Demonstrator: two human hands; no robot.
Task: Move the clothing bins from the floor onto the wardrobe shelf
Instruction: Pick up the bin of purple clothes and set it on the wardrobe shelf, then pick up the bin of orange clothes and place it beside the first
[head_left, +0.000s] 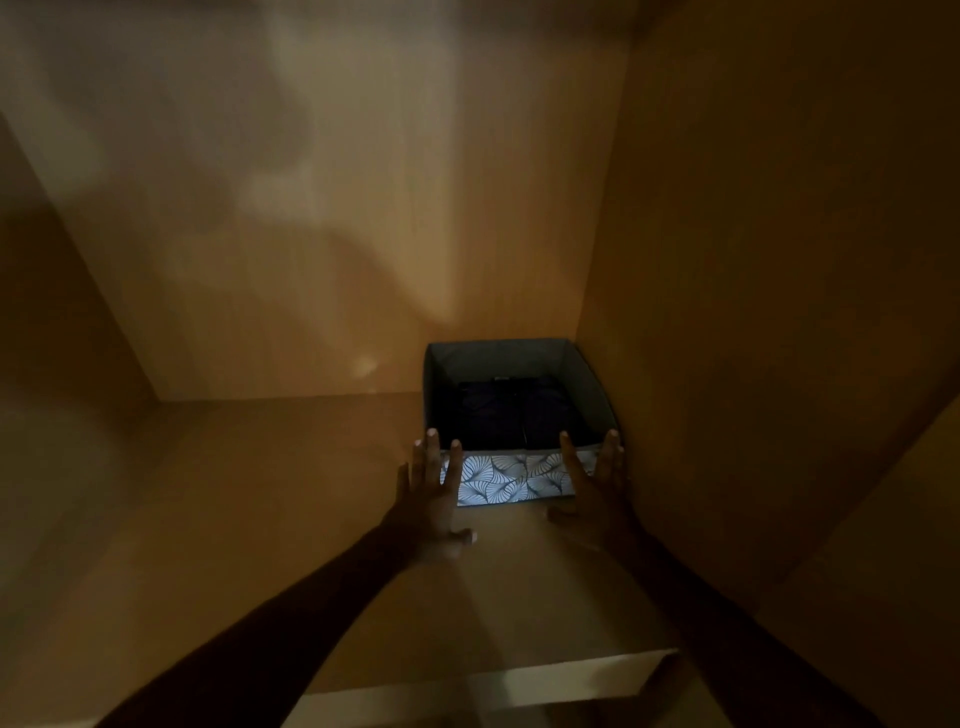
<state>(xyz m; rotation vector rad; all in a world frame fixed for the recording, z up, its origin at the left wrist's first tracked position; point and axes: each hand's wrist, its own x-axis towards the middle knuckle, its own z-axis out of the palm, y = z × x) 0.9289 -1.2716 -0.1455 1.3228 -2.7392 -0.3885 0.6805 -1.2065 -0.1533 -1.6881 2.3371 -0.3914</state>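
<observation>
A fabric clothing bin (511, 480) with a grey and white leaf pattern on its front stands on the wooden wardrobe shelf (234, 519), pushed into the back right corner. Dark folded clothes (514, 410) lie inside it. My left hand (434, 499) rests flat against the bin's front left, fingers spread. At the front right, my right hand (597, 493) is also flat with its fingers apart, next to the side wall. Neither hand grips anything.
The wardrobe's right side wall (779, 260) stands close beside the bin. The back panel (311, 208) is lit unevenly. Bare shelf stretches to the left of the bin. The shelf's pale front edge (519, 680) runs below my forearms.
</observation>
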